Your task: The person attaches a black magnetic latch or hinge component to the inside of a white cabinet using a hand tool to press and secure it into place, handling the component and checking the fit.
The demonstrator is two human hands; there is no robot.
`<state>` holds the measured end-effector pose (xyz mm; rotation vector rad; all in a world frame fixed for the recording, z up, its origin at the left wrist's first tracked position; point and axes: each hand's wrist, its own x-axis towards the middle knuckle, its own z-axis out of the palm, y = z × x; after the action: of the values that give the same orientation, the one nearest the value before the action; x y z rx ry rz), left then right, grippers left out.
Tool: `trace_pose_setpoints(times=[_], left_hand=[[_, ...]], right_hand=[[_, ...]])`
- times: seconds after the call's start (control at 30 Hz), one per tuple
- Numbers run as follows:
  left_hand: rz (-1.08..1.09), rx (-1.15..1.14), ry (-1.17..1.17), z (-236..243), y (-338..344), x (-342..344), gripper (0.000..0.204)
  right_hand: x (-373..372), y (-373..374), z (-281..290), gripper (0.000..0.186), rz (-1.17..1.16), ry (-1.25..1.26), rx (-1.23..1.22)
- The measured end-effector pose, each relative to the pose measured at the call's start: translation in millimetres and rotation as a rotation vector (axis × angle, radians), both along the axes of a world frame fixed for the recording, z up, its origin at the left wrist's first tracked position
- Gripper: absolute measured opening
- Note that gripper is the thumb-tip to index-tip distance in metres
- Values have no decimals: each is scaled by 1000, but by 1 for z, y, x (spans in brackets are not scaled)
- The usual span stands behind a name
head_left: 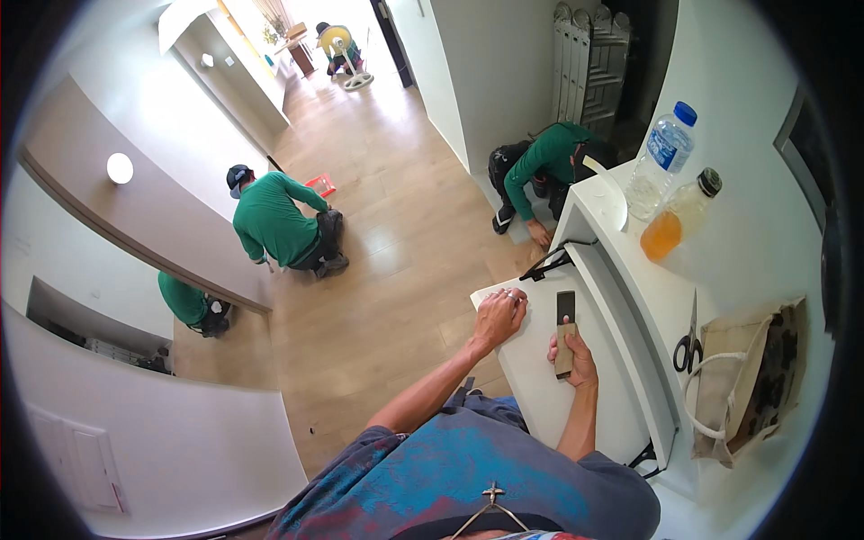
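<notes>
Right hand grips a flat block over a white panel

A flat, narrow block [563, 355], dark at its far end and tan at the near one, is in the right hand [580, 362], above the white panel [589, 409]. The thumb lies along the block's upper face and the fingers close around its side; whether it touches the panel, I cannot tell. The left hand [500, 320] is beside it at the panel's far left corner, fingers curled in and narrow; whether anything is under them, I cannot tell.

The panel lies open in front of a white cabinet [621, 310], with a black metal arm [558, 261] at its far end and another hinge [644, 457] at the near end. On the cabinet top stand a clear bottle [661, 162] with a blue cap and, just beside it, a dark-capped bottle [673, 229] with orange liquid. Nearer are black-handled scissors [688, 349] and a tan bag [749, 382] with a pale rope handle.

Past the cabinet, a person in green [558, 162] crouches near a folded ladder [589, 67]. A person in a cap [283, 219] kneels on the wooden floor [387, 315] near a red tray [321, 185]. Farther off, a fan [337, 41] stands in front of someone low down.
</notes>
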<state>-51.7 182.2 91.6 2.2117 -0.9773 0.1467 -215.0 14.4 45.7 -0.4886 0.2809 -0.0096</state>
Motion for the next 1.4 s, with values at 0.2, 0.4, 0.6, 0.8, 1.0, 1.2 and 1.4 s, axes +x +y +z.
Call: trace_pose_setpoints(times=[0.2, 0.4, 0.6, 0.8, 1.0, 1.2, 1.4], left_hand=[[8, 56, 37, 6, -4, -1, 14], [16, 71, 35, 4, -2, 1, 16], [14, 120, 72, 7, 0, -1, 18], [9, 56, 36, -2, -2, -6, 18], [8, -290, 676, 13, -34, 2, 27], [-296, -671, 1222, 52, -99, 2, 48], [-297, -817, 1331, 73, -149, -19, 47]], right_hand=[[-1, -5, -4, 42, 0, 8, 2], [-1, -5, -3, 44, 5, 32, 43], [2, -1, -6, 42, 22, 34, 40], [0, -4, 0, 44, 33, 40, 48], [-2, -1, -2, 44, -47, 6, 16], [-43, 14, -7, 49, -196, -45, -126], [-45, 21, 16, 48, -159, 66, -230]])
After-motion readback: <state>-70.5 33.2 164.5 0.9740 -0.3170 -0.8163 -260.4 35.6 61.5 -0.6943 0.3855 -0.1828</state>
